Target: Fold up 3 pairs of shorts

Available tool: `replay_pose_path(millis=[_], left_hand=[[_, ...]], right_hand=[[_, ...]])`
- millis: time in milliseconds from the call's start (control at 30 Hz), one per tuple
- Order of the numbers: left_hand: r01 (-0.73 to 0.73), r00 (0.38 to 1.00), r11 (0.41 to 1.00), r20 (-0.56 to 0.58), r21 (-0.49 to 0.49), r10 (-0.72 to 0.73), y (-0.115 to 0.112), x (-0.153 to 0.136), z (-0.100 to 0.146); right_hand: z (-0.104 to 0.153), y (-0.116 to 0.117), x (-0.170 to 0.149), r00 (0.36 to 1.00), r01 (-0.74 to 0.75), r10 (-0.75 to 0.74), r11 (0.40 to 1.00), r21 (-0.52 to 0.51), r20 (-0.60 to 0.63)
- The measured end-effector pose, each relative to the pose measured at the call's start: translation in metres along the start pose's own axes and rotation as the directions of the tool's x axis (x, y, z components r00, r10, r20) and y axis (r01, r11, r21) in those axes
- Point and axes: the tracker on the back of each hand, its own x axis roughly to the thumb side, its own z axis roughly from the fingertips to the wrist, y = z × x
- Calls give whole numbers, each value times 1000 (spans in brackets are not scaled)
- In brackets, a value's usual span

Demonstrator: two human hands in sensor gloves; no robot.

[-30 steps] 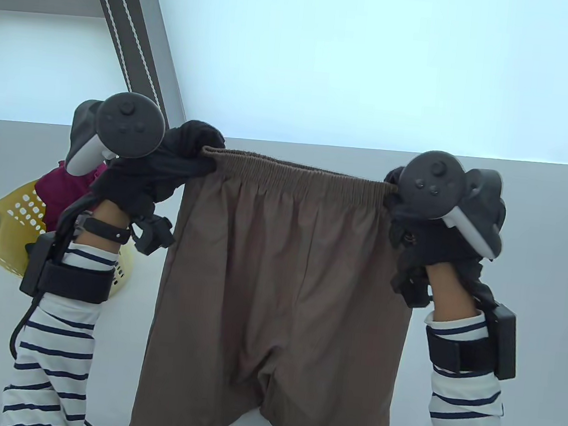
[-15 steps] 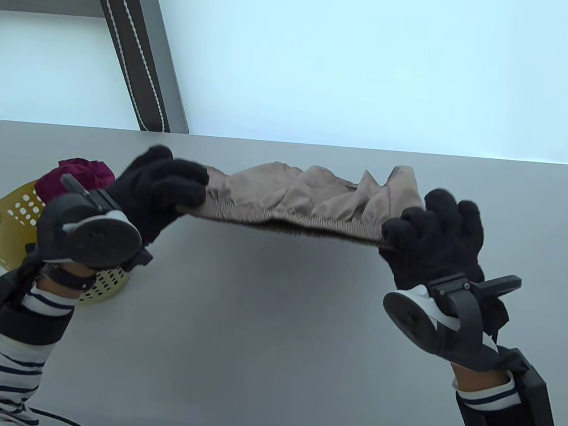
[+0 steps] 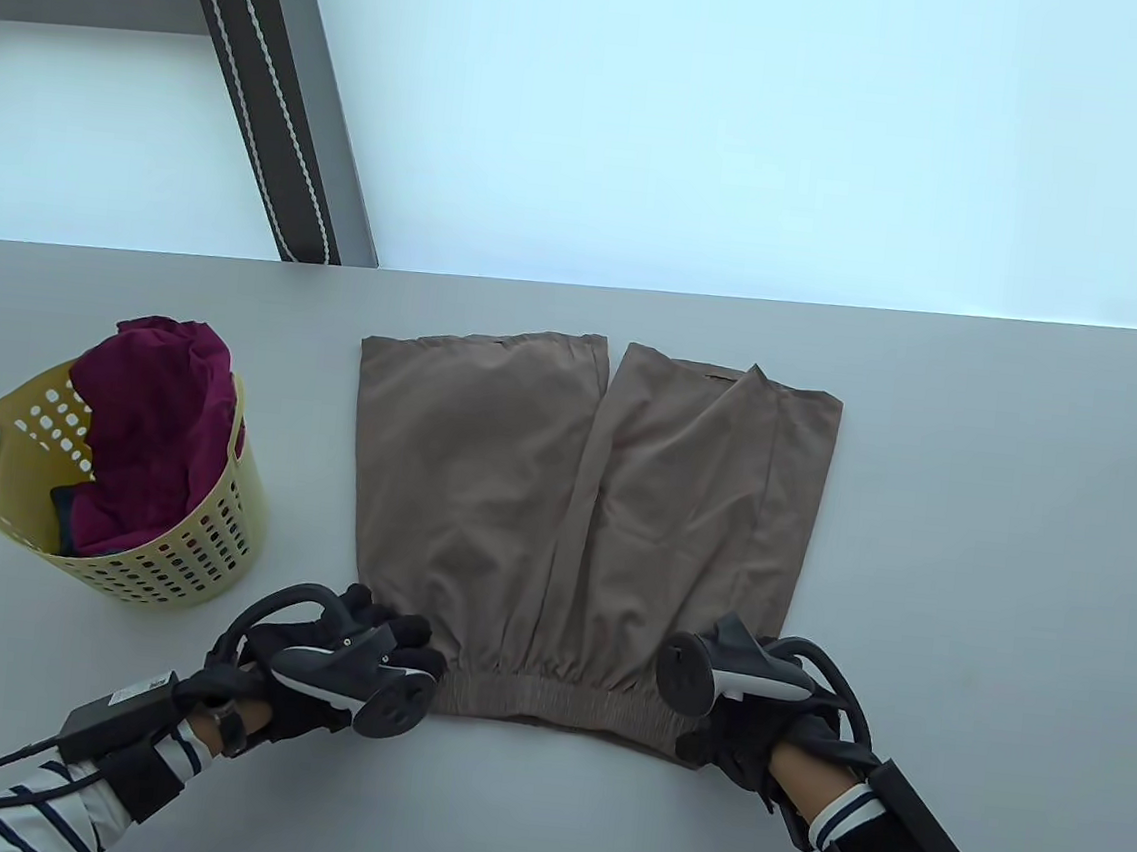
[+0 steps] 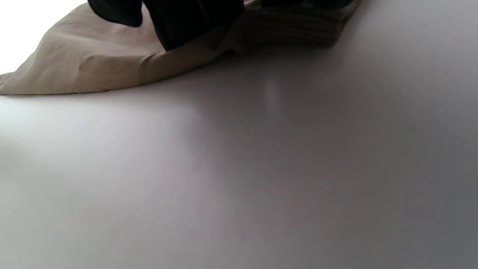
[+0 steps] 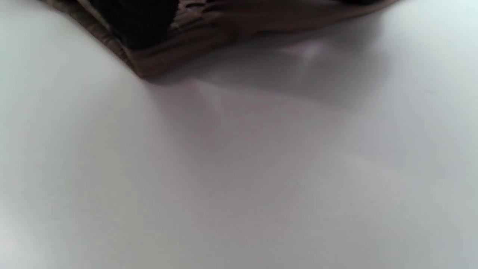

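Brown shorts (image 3: 581,508) lie spread flat on the grey table (image 3: 969,545), legs pointing away from me and the elastic waistband (image 3: 552,701) nearest me. My left hand (image 3: 377,644) grips the waistband's left corner, and my right hand (image 3: 714,736) grips its right corner. In the left wrist view dark gloved fingers (image 4: 186,18) pinch the brown shorts (image 4: 89,63) just above the tabletop. The right wrist view shows a gloved finger (image 5: 138,22) on the ribbed waistband (image 5: 209,33). The right leg's hem has a small folded corner.
A yellow perforated basket (image 3: 205,552) stands at the table's left, holding maroon clothing (image 3: 152,426) with something dark beneath. Past the table's far edge is a pale floor crossed by a dark striped band (image 3: 260,85).
The shorts hung from both raised hands, were swung forward over the table, and now lie flat. Both hands came down toward me, still holding the waistband corners.
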Motion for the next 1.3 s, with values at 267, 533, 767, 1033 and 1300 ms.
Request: replay_pose_path(millis=[267,533,767,1033,1300], left_hand=[[34,996,999,76,40,-37,-17,45,30],[-61,997,996,62,72,56,-1,23,25],[-198,943,974,-250,110,220,21,-57,-18],[-318,914,943,-293,-95,279,2,-64,-50],[-283,959,948,-66,-146,277,24,-19,-25]], right_hand=[[32,20,14,995,-59,46,987,148,90],[27,-1,13,998,-21,13,990,138,53],[-8,-84,-11,955,230,-272,931,-284,-117],[-82,-83,-42,853,385,-366,922,-24,-372],[-105,-89,-58,746,419,-408,902,-105,-526]])
